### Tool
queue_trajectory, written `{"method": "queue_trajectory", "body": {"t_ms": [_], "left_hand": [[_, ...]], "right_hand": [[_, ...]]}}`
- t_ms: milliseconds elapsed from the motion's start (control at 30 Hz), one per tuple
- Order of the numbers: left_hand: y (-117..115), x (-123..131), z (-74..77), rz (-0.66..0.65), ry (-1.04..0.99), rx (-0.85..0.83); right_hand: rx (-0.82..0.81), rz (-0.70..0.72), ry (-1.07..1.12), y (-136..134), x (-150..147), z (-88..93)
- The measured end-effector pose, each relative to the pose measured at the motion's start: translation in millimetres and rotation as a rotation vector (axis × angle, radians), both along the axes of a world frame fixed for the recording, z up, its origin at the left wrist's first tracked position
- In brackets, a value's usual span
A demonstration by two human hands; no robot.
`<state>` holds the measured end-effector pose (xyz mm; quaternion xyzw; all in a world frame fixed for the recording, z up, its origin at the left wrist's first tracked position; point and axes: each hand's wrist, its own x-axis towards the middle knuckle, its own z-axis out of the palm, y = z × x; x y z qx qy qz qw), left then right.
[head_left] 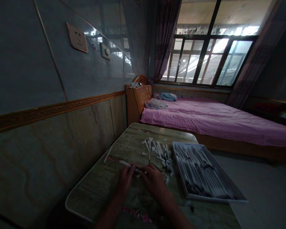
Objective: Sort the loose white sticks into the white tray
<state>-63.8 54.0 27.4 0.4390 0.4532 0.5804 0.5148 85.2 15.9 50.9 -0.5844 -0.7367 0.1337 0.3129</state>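
My left hand [125, 178] is closed on a thin white stick [125, 163] that points up and left over the table. Close beside it, my right hand [153, 176] has its fingers pinched near the same spot; what they hold is too dark and small to make out. Just beyond my hands lies a loose heap of short white tubes [159, 148], some with dark ends. To the right, a shallow white tray [181, 178] holds many long white sticks with dark tips. Another white stick [108, 154] lies alone near the table's left edge.
The marbled table [90, 194] has rounded corners and a pale rim. A tiled wall [50, 156] runs along the left. Past the table stands a bed [195, 117] with a pink checked cover and wooden headboard [135, 101]. A small dark piece [192, 208] lies below the tray.
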Motion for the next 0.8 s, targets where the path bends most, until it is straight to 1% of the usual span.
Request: {"method": "queue_trajectory", "body": {"t_ms": [67, 133, 233, 333, 500, 667, 800], "left_hand": [[-0.1, -0.1, -0.8, 0.019, -0.040, -0.022], [0.2, 0.5, -1.5, 0.015, -0.069, -0.041], [0.9, 1.3, -1.8, 0.004, -0.090, -0.060], [1.1, 1.5, -2.0, 0.009, -0.124, -0.075], [1.1, 1.7, -2.8, 0.009, -0.161, -0.064], [1.0, 2.5, -1.4, -0.007, -0.179, -0.081], [2.1, 2.7, -2.3, 0.008, -0.177, -0.091]], "right_hand": [[-0.015, -0.158, -0.043, 3.7, 13.4, 0.1], [-0.035, -0.302, -0.162, 6.0, 30.1, 0.9], [-0.113, -0.399, -0.340, 6.1, 51.3, 1.0], [-0.174, -0.412, -0.448, 5.9, 61.0, -0.2], [-0.256, -0.402, -0.521, 8.3, 59.0, 0.1], [-0.224, -0.395, -0.528, 7.4, 56.3, 1.6], [-0.235, -0.354, -0.571, 7.7, 55.2, 2.5]]}}
